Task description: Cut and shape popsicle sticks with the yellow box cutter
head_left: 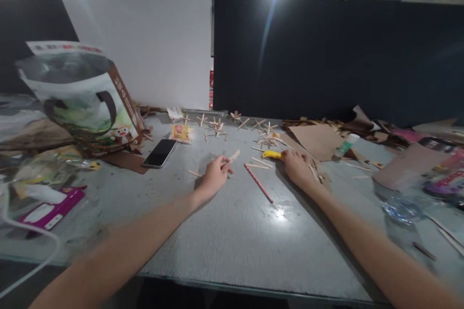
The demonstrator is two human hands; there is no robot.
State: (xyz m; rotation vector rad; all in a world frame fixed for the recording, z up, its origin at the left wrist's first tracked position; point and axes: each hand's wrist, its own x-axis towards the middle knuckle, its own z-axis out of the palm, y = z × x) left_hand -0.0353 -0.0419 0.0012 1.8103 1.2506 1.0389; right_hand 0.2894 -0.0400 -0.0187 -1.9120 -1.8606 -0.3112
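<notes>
My left hand point(214, 175) rests on the grey table point(235, 236) with its fingers closed on a flat wooden craft stick point(234, 156) that points up and right. My right hand point(297, 166) lies further right, its fingers closed on a yellow tool point(271, 154) that looks like a small cutter. Between the two hands lies a red pencil point(258, 183), slanted. A few loose wooden sticks point(261, 162) lie just above it. Behind them are several star shapes made of crossed sticks point(216, 125).
A black phone point(159, 152) lies left of my left hand. A printed paper bag point(85, 101) stands at the left, with a pink packet point(50, 208) below it. Brown cardboard scraps point(315, 140), a glue stick point(346, 146) and packets point(444, 174) crowd the right. Dark panels stand behind the table.
</notes>
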